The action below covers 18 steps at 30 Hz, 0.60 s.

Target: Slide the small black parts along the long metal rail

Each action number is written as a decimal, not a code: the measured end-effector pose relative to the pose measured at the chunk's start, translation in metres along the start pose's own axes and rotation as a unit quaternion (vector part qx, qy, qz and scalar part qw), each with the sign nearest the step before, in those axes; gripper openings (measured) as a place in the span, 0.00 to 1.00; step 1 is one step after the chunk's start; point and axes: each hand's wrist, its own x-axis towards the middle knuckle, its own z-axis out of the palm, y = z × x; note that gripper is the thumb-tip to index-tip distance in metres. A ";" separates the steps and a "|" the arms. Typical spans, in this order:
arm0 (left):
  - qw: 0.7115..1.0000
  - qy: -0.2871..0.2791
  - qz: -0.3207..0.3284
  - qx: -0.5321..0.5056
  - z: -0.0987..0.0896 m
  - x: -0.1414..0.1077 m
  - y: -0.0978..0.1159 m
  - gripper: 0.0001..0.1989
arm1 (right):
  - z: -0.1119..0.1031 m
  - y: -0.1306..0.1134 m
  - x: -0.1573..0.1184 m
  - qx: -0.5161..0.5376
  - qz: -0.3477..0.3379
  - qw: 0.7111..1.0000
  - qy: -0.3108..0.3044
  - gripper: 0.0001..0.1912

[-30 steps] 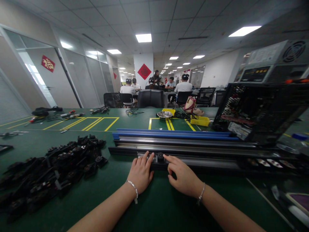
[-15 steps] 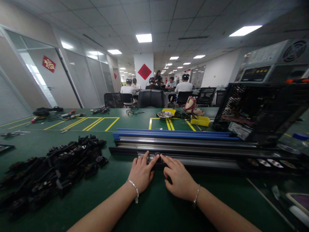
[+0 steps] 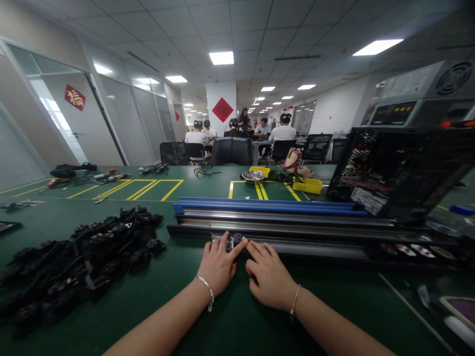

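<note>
A long black rail (image 3: 304, 248) lies across the green table in front of me. Sitting in its channel is a small black square part (image 3: 237, 239), with a short silvery piece (image 3: 215, 237) to its left. My left hand (image 3: 217, 267) rests at the rail's near edge, fingers stretched and apart, the index fingertip at the square part's near right corner. From the right, my right hand (image 3: 272, 277) meets that fingertip with its own index finger. Its other fingers are spread, and the thumb hangs below. Neither hand is wrapped round anything. Both wrists wear bracelets.
Behind lie another dark rail (image 3: 278, 228) and a blue rail (image 3: 267, 205). Black plug-like parts (image 3: 92, 252) are heaped at left. An open computer case (image 3: 401, 173) stands at right. Farther back are a metal bowl (image 3: 254, 176), a yellow tray (image 3: 308, 186) and seated people.
My right hand has shifted slightly left and its fingers have opened a little. The small square part now shows more clearly above the fingertips. My left hand has stayed nearly still.
</note>
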 end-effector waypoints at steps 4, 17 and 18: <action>1.000 0.004 0.001 0.003 0.001 0.000 0.001 0.35 | 0.000 0.000 0.001 -0.007 -0.002 1.000 0.002 0.09; 1.000 0.000 -0.001 0.005 0.001 0.000 0.001 0.35 | 0.012 -0.013 0.001 -0.020 0.000 1.000 0.013 0.14; 1.000 0.003 -0.001 0.005 0.002 0.000 0.001 0.35 | 0.010 -0.013 0.001 -0.013 -0.001 1.000 0.017 0.12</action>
